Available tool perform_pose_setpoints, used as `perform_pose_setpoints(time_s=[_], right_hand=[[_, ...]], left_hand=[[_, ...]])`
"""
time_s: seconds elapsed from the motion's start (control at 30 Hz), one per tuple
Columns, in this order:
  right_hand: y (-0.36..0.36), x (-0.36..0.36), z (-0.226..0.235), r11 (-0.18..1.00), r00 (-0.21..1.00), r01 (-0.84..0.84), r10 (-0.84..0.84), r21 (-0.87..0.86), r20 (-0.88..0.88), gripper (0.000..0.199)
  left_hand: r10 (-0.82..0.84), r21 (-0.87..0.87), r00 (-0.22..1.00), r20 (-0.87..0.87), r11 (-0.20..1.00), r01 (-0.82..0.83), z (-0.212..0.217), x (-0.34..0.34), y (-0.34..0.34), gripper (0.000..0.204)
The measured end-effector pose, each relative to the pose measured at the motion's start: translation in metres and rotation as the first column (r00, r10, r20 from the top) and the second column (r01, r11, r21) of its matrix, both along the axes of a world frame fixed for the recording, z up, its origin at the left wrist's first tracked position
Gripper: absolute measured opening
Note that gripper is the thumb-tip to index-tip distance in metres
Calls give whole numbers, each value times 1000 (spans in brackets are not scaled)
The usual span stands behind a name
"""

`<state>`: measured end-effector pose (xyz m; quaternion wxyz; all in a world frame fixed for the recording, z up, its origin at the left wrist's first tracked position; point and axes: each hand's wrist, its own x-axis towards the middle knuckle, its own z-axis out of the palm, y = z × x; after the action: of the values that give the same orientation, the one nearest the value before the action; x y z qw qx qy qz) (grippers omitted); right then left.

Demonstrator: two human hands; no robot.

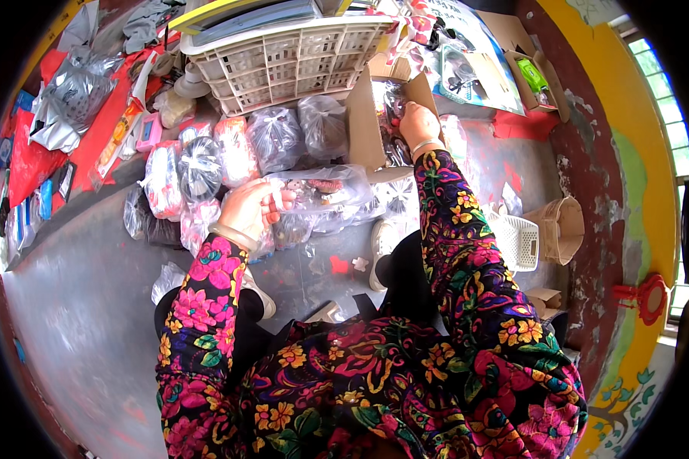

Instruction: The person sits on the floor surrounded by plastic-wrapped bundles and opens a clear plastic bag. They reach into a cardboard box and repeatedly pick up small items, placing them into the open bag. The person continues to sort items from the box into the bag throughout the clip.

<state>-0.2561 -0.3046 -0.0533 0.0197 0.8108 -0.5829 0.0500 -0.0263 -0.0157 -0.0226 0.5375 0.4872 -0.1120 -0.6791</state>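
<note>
Pinching one end of a clear plastic bag (343, 200), the left hand (245, 212) is holding firm to the left of the cardboard box (365, 131), on its near side. The bag is extending rightward from that grip toward the box's near edge. The right hand (419, 125) is reaching inside the box; its fingertips are being hidden, so its hold cannot be told. Beyond and left of the box, a beige plastic crate (283, 67) is standing.
</note>
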Motion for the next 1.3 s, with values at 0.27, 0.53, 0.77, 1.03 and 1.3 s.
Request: perform_pose_setpoints(time_s=[0.27,0.53,0.77,1.03,1.3], right_hand=[[-24,-21,11,993,991,-93,84,78,108,15],[-8,-10,0,979,978,142,-162,149,129,35],[-17,2,-17,932,927,273,-321,239,193,40],[-6,-17,29,808,212,-82,-557,583,803,17],[83,18,112,415,566,-743,-31,526,824,18]], left_hand=[[6,18,999,39,1000,-7,3,-1,0,19],[-6,-1,999,33,1000,6,5,-2,1,20],[13,15,999,44,1000,-14,6,-2,3,20],[1,14,999,51,1000,-2,2,0,2,18],[5,21,998,65,1000,-6,0,-2,6,19]])
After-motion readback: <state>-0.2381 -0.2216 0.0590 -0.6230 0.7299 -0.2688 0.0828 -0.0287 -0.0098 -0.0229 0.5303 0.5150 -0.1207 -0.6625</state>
